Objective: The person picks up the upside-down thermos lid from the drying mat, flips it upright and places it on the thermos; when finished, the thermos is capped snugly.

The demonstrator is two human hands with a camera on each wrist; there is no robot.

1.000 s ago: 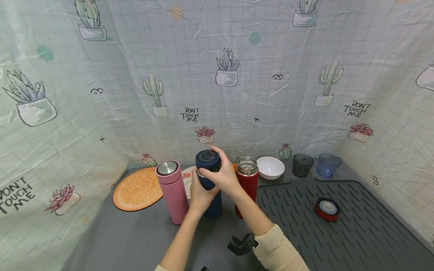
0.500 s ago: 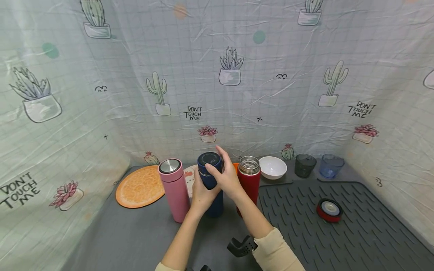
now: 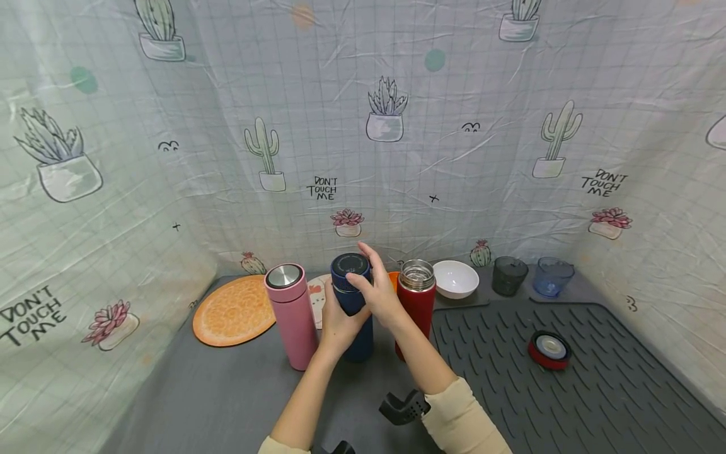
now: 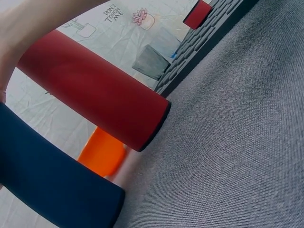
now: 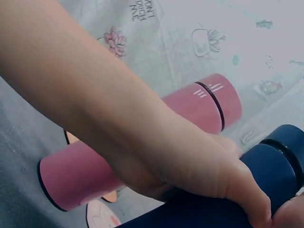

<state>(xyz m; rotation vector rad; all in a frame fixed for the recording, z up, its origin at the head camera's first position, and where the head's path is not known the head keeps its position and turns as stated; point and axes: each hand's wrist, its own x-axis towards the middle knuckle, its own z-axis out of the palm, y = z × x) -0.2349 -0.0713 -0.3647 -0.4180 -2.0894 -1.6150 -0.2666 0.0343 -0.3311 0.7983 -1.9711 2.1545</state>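
Backdrop: cactus-print cloth (image 3: 397,94) hangs behind and to both sides of a grey table (image 3: 215,391).
Drying mat: dark ribbed mat (image 3: 567,391) covers the table right of the blue flask.
Orange placemat: round mat (image 3: 232,310) lies flat, left of the blue flask and beyond the pink one.
Blue flask: blue flask (image 3: 353,309) stands upright at centre, long axis vertical, lid on top.
Pink flask: pink flask (image 3: 290,315) stands just left of the blue flask, capped in silver.
Red flask: red flask (image 3: 416,306) stands just right of the blue flask; its mouth is open, contents not visible.
Left hand: left hand (image 3: 336,325) wraps the blue flask's body from the near side, fingers curled round it.
Right hand: right hand (image 3: 379,293) sits beside the blue lid on its right, fingers loosely extended, fingertips at the lid's rim; whether they press it I cannot tell. It is the nearer hand to the lid.
White bowl: white bowl (image 3: 454,279) right of the red flask, looks empty.
Cups: grey cup (image 3: 507,275) and blue cup (image 3: 553,275) farther right, nothing seen inside.
Red lid: red lid (image 3: 548,350) lies on the mat, well apart from the blue flask.
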